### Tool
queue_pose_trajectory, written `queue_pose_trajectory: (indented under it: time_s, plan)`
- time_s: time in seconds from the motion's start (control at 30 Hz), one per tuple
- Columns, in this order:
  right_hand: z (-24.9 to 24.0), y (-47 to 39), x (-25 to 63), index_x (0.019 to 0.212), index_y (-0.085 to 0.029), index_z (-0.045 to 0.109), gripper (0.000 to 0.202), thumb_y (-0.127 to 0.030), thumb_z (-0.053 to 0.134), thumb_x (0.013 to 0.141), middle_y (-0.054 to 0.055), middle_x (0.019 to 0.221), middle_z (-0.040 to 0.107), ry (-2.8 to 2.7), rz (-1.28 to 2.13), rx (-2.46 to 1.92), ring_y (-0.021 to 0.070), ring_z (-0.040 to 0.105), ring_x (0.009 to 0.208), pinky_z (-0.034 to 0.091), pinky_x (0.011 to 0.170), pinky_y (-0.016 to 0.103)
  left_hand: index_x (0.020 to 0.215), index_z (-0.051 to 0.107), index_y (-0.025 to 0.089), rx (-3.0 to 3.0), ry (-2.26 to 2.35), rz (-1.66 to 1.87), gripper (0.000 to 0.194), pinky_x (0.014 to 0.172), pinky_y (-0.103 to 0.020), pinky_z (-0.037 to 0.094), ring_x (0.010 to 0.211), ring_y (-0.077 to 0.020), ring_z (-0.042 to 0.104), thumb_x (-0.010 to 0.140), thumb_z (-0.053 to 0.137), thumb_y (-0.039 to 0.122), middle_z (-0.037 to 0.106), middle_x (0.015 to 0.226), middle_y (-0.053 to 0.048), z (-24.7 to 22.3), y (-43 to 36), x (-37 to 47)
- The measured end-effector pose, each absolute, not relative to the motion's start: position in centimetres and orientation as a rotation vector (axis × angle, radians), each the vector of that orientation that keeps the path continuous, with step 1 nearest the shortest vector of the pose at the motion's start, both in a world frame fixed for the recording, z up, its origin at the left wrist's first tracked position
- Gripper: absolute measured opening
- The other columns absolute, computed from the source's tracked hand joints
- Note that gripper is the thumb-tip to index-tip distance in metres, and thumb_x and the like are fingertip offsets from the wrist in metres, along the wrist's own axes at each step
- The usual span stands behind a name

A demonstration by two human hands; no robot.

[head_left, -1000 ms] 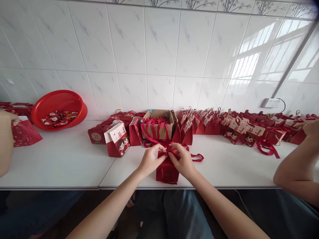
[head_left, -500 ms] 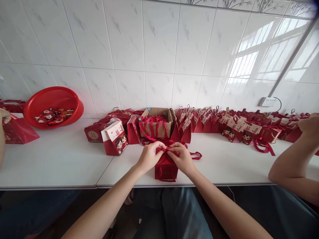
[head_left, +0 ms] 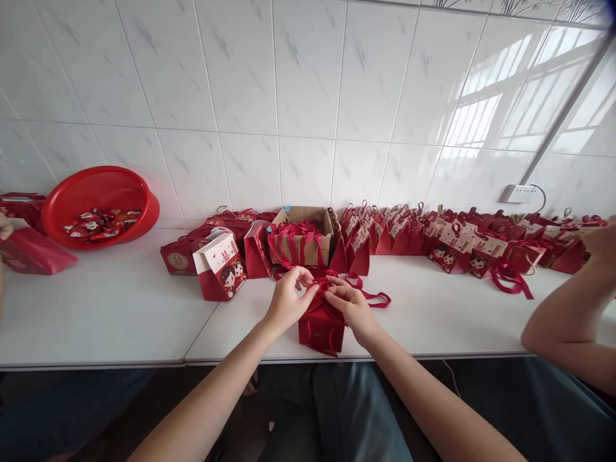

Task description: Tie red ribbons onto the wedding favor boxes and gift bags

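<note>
A small red gift box point(head_left: 321, 328) stands near the table's front edge, a cord handle hanging down its front. Over its top, my left hand point(head_left: 291, 296) and my right hand point(head_left: 353, 307) work at a red ribbon point(head_left: 323, 292). The thumb and fingers of my right hand pinch the ribbon. My left thumb and fingertips are curled together at the ribbon's other side, closed on a bit of it. A loose end of ribbon point(head_left: 380, 300) trails over the white table to the right. The knot is partly hidden by my fingers.
Behind the box stands a cardboard box point(head_left: 308, 251) of red ribbons. A red-and-white gift box point(head_left: 220, 266) is at its left, with a red basin point(head_left: 103, 205) of wrapped sweets farther left. Many gift boxes point(head_left: 450, 247) line the right. Another person's arm point(head_left: 572, 308) rests at far right.
My left hand's fingers have lifted and parted slightly from the ribbon's middle, and my right hand has shifted a little lower. The cord handle on the box's front hangs differently.
</note>
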State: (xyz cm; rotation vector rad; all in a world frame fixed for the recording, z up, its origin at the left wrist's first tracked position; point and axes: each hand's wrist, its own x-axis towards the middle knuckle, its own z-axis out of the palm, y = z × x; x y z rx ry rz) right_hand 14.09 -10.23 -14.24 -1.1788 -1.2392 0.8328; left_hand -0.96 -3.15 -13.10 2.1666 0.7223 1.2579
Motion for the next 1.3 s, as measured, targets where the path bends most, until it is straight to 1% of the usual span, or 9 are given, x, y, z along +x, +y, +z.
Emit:
queue_pose_trajectory:
  time_s: [0.23, 0.37, 0.47, 0.6, 0.7, 0.8, 0.97, 1.2, 1.3]
  plan:
    - [-13.9, -10.9, 13.9, 0.074, -0.020, 0.071, 0.028, -0.046, 0.062, 0.081, 0.011, 0.120, 0.065, -1.267, 0.789, -1.253, 0.0266, 0.045, 0.131, 0.036, 0.108, 0.042, 0.085, 0.073, 0.019, 2.171, 0.694, 1.080, 0.013, 0.081, -0.031, 0.051, 0.089, -0.0210, 0.068, 0.077, 0.069, 0.027, 0.075, 0.092, -0.006, -12.9, -4.0, -2.1]
    - [-13.4, -11.8, 14.5, 0.090, -0.019, 0.067, 0.028, -0.043, 0.052, 0.086, 0.009, 0.107, 0.069, -1.384, 0.677, -1.312, 0.0229, 0.063, 0.102, 0.048, 0.091, 0.038, 0.080, 0.073, 0.017, 2.107, 0.703, 1.041, 0.015, 0.078, -0.031, 0.055, 0.081, -0.0204, 0.070, 0.079, 0.066, 0.030, 0.076, 0.084, -0.007, -12.8, -3.0, -2.2]
    - [-13.2, -12.0, 15.0, 0.100, -0.018, 0.059, 0.022, -0.030, 0.055, 0.082, 0.008, 0.099, 0.069, -1.466, 0.519, -1.369, 0.0196, 0.062, 0.082, 0.049, 0.075, 0.034, 0.080, 0.073, 0.016, 2.101, 0.686, 1.011, 0.014, 0.078, -0.030, 0.056, 0.081, -0.0200, 0.070, 0.078, 0.065, 0.028, 0.076, 0.085, -0.007, -12.5, -2.8, -2.4]
    - [-12.5, -12.1, 15.5, 0.097, -0.020, 0.059, 0.020, -0.018, 0.055, 0.078, 0.003, 0.085, 0.068, -1.602, 0.354, -1.424, 0.0186, 0.059, 0.078, 0.044, 0.071, 0.031, 0.082, 0.072, 0.016, 2.113, 0.673, 0.980, 0.013, 0.081, -0.031, 0.056, 0.083, -0.0198, 0.070, 0.078, 0.065, 0.026, 0.075, 0.088, -0.007, -12.1, -3.0, -2.4]
    - [-11.2, -12.6, 16.0, 0.092, -0.022, 0.063, 0.016, -0.019, 0.058, 0.077, 0.001, 0.078, 0.066, -1.697, 0.286, -1.454, 0.0175, 0.056, 0.072, 0.040, 0.067, 0.030, 0.083, 0.072, 0.016, 2.122, 0.674, 0.963, 0.013, 0.081, -0.031, 0.056, 0.083, -0.0197, 0.070, 0.079, 0.065, 0.026, 0.075, 0.088, -0.007, -11.9, -3.2, -2.4]
    - [-9.8, -12.8, 16.7, 0.090, -0.023, 0.066, 0.015, -0.031, 0.065, 0.078, -0.002, 0.065, 0.063, -1.817, 0.350, -1.491, 0.0146, 0.051, 0.059, 0.036, 0.057, 0.027, 0.083, 0.071, 0.016, 2.146, 0.665, 0.947, 0.011, 0.081, -0.031, 0.056, 0.084, -0.0197, 0.069, 0.079, 0.065, 0.024, 0.075, 0.088, -0.007, -11.7, -3.3, -2.4]
    - [-9.5, -10.7, 17.2, 0.104, -0.019, 0.065, 0.034, -0.046, 0.055, 0.086, 0.003, 0.080, 0.069, -1.764, 0.500, -1.415, 0.0126, 0.055, 0.057, 0.041, 0.053, 0.026, 0.085, 0.070, 0.017, 2.227, 0.626, 0.924, 0.010, 0.085, -0.032, 0.055, 0.089, -0.0197, 0.068, 0.082, 0.062, 0.021, 0.074, 0.091, -0.006, -11.0, -3.4, -2.4]
    - [-11.2, -9.6, 17.4, 0.106, -0.020, 0.064, 0.022, -0.027, 0.054, 0.088, 0.005, 0.092, 0.069, -1.868, 0.480, -1.173, 0.0169, 0.064, 0.080, 0.052, 0.071, 0.030, 0.088, 0.071, 0.019, 2.383, 0.633, 0.887, 0.012, 0.085, -0.033, 0.053, 0.090, -0.0197, 0.067, 0.082, 0.061, 0.018, 0.072, 0.094, -0.006, -10.3, -3.2, -2.7]
    - [-11.7, -10.5, 17.8, 0.108, -0.023, 0.070, 0.030, -0.020, 0.045, 0.092, 0.007, 0.098, 0.064, -2.016, 0.347, -1.089, 0.0190, 0.062, 0.088, 0.052, 0.079, 0.034, 0.091, 0.072, 0.021, 2.457, 0.665, 0.843, 0.017, 0.087, -0.034, 0.050, 0.094, -0.0216, 0.064, 0.083, 0.057, 0.017, 0.072, 0.097, -0.006, -9.9, -2.9, -3.1]
